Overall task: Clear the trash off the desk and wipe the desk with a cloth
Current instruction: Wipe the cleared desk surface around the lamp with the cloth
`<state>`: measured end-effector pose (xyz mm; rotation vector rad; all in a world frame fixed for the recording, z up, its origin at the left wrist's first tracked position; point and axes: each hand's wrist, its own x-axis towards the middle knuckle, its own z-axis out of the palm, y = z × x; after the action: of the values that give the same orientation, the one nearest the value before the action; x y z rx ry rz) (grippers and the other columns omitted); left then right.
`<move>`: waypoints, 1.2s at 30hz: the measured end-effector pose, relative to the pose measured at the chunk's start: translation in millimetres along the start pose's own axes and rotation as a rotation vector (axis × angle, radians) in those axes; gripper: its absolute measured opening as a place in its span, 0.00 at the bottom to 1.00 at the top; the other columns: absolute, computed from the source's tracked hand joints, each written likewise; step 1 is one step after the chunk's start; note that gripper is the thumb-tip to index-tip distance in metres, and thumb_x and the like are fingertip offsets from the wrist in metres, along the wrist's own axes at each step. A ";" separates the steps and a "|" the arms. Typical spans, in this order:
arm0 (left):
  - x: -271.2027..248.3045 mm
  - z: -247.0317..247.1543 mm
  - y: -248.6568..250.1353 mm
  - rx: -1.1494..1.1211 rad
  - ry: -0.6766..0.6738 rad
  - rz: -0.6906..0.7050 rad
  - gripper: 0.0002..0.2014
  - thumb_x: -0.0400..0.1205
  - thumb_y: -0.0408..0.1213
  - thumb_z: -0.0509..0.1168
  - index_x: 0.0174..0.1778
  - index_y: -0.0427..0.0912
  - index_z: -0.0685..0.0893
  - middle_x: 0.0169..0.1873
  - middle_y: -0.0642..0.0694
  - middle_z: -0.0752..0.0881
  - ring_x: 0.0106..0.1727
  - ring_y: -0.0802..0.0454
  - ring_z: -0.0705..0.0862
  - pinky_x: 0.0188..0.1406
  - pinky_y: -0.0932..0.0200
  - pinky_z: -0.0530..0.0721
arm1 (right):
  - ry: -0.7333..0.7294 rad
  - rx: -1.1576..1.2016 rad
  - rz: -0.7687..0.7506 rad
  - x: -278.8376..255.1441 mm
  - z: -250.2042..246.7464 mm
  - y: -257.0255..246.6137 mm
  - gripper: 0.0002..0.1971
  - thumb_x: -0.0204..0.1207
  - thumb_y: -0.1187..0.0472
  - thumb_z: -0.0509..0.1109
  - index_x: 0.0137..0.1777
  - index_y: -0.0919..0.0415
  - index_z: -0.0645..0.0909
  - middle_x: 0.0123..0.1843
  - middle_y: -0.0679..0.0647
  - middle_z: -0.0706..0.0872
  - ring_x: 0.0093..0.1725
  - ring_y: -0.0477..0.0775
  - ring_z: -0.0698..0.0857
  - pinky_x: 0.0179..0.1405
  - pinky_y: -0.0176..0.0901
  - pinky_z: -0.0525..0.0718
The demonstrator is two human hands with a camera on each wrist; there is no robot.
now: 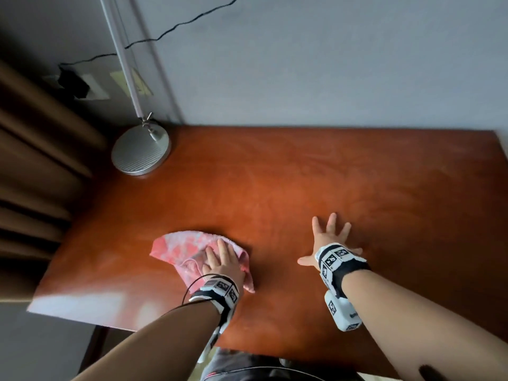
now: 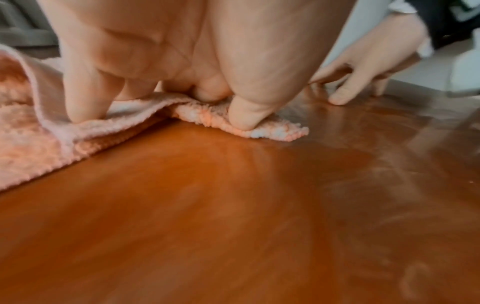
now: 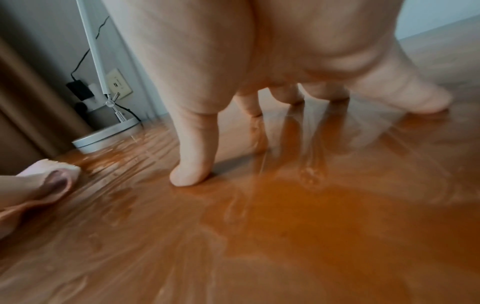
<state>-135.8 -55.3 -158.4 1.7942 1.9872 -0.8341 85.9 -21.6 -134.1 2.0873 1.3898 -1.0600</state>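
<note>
the left hand [image 1: 222,264] lies on top of a pink and white cloth [image 1: 181,247], fingers [image 2: 83,98] pressing down into the fabric and bunching it a little; in the left wrist view the thumb pins a folded edge of the cloth against the counter [image 1: 302,174]. the fingers look bent at the tips but mostly press rather than wrap round the cloth. the cloth sits on the near left part of the counter, crumpled, with one flap spreading out to the left of the hand and another trailing back toward the wrist.

the right hand [image 1: 328,237] is spread wide and flat on the bare wood, fingers fanned apart and straight, thumb out to the left, holding nothing. the right wrist view shows the fingertips [image 3: 191,174] touching the counter while the palm is raised. it rests well to the right of the cloth, apart from it.

the counter is reddish-brown wood with faint streaks and a dull sheen across its surface. at the far left corner stands a lamp [image 1: 140,151] with a round silver base and a thin pole rising up past the top of the view. behind it, on the wall, is a power outlet [image 1: 93,89] with a black plug and cord. a brown curtain [image 1: 35,149] hangs along the left side.
</note>
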 end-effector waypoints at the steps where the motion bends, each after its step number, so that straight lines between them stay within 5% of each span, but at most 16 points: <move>1: -0.9 -1.6 10.4 0.008 -0.002 0.024 0.36 0.87 0.47 0.51 0.83 0.39 0.37 0.84 0.42 0.37 0.83 0.32 0.41 0.78 0.38 0.58 | -0.009 0.003 -0.003 0.9 -0.5 -0.2 0.62 0.64 0.37 0.79 0.83 0.40 0.33 0.81 0.53 0.21 0.81 0.69 0.28 0.68 0.86 0.58; 10: 29.9 -33.0 42.9 -0.110 -0.012 0.040 0.32 0.88 0.53 0.44 0.84 0.44 0.39 0.84 0.47 0.37 0.84 0.35 0.39 0.78 0.36 0.54 | -0.036 -0.033 0.012 4.5 -1.3 -2.0 0.62 0.65 0.37 0.79 0.82 0.40 0.30 0.81 0.54 0.20 0.81 0.70 0.28 0.69 0.86 0.59; 18: 36.7 -31.6 34.9 -0.031 0.176 0.216 0.35 0.85 0.57 0.50 0.84 0.47 0.46 0.84 0.47 0.44 0.83 0.34 0.46 0.78 0.38 0.59 | -0.012 -0.045 0.025 4.0 -2.0 -3.4 0.63 0.62 0.36 0.79 0.82 0.38 0.30 0.81 0.52 0.20 0.81 0.70 0.29 0.68 0.86 0.60; 20: 15.2 -5.3 21.3 0.015 0.234 0.310 0.39 0.77 0.59 0.63 0.82 0.45 0.61 0.83 0.44 0.58 0.80 0.32 0.60 0.72 0.36 0.71 | -0.007 -0.037 0.010 1.2 -2.1 -1.2 0.63 0.63 0.36 0.79 0.82 0.39 0.32 0.81 0.52 0.21 0.81 0.70 0.29 0.68 0.86 0.60; 22: -7.4 26.8 10.0 0.036 0.265 0.409 0.45 0.58 0.58 0.79 0.70 0.42 0.77 0.72 0.41 0.74 0.68 0.31 0.74 0.52 0.36 0.85 | -0.007 -0.034 -0.008 -2.3 -2.3 0.6 0.61 0.63 0.36 0.78 0.83 0.39 0.33 0.82 0.52 0.22 0.82 0.69 0.30 0.69 0.86 0.59; 24: -25.1 55.5 4.9 0.061 0.249 0.480 0.51 0.47 0.55 0.83 0.66 0.41 0.74 0.68 0.40 0.73 0.63 0.32 0.73 0.43 0.36 0.88 | -0.012 -0.038 -0.033 -6.4 -3.4 3.9 0.60 0.65 0.36 0.77 0.83 0.40 0.34 0.82 0.52 0.23 0.82 0.69 0.30 0.70 0.85 0.58; 28: -41.5 61.0 4.2 0.138 0.265 0.583 0.56 0.40 0.54 0.84 0.65 0.41 0.73 0.66 0.41 0.74 0.62 0.34 0.73 0.38 0.36 0.87 | 0.012 0.008 -0.108 -14.8 -0.3 17.8 0.52 0.70 0.43 0.77 0.84 0.44 0.43 0.84 0.50 0.28 0.83 0.65 0.33 0.75 0.80 0.55; 32: -32.0 21.9 23.1 0.163 0.219 0.594 0.53 0.52 0.62 0.79 0.71 0.43 0.70 0.73 0.44 0.69 0.66 0.33 0.80 0.44 0.35 0.88 | 0.158 0.075 -0.072 -20.9 14.2 48.4 0.51 0.69 0.44 0.78 0.83 0.45 0.47 0.85 0.53 0.31 0.84 0.63 0.33 0.78 0.75 0.53; 34: -24.5 0.0 40.6 0.133 0.117 0.590 0.49 0.74 0.61 0.68 0.83 0.42 0.51 0.84 0.46 0.49 0.82 0.33 0.59 0.72 0.29 0.69 | 0.172 0.076 -0.008 -23.9 19.8 70.0 0.54 0.68 0.43 0.78 0.84 0.44 0.43 0.84 0.54 0.28 0.83 0.64 0.31 0.78 0.75 0.52; 36: -13.8 -12.5 56.8 0.147 0.068 0.572 0.40 0.84 0.57 0.55 0.84 0.50 0.37 0.83 0.52 0.33 0.84 0.39 0.37 0.81 0.35 0.49 | 0.173 0.102 0.062 -26.8 23.6 93.2 0.55 0.68 0.42 0.77 0.84 0.44 0.40 0.84 0.54 0.28 0.83 0.64 0.31 0.79 0.74 0.52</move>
<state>-76.4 -56.5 -151.7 2.3299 1.3451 -0.7449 156.2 -92.4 -134.2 2.3275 1.3659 -0.9636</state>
